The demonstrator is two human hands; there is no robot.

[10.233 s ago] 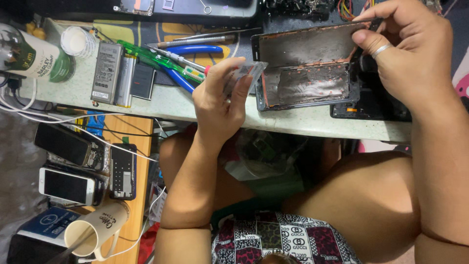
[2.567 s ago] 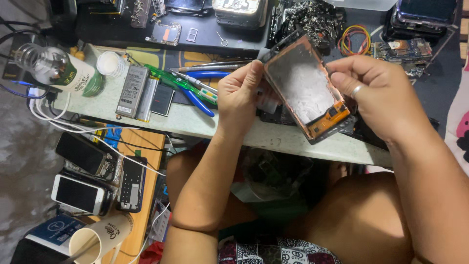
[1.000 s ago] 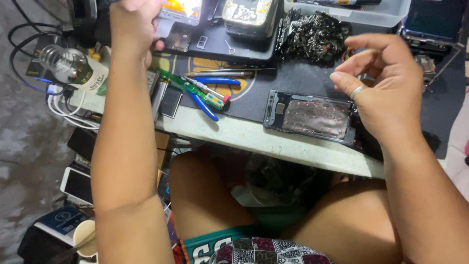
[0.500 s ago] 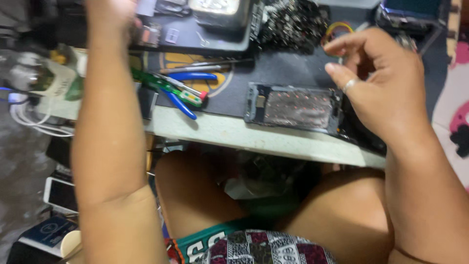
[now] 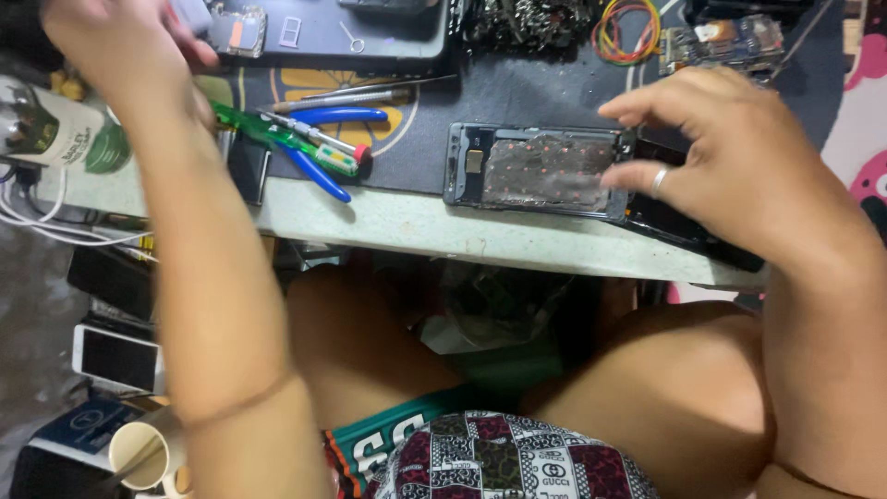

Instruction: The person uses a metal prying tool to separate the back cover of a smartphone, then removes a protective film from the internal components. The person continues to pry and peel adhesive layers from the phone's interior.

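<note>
An opened phone body, dark frame with a grey, speckled inner plate, lies flat on the dark mat near the table's front edge. My right hand, a ring on one finger, hovers at its right end with fingers spread; the lower fingertips touch that end. My left hand reaches to the far left back of the table, above a white-and-green bottle. A small pale thing shows at its fingertips; whether it is held is unclear.
Blue-handled pliers, a green-handled screwdriver and tweezers lie left of the phone. A dark tray with small parts, rubber bands and a circuit board sit behind. Phones, white cables and a cup are lower left.
Both hands held the phone body up earlier; it now lies on the mat. My left hand has let go and reached to the far left back. My right hand stays by the phone's right end.
</note>
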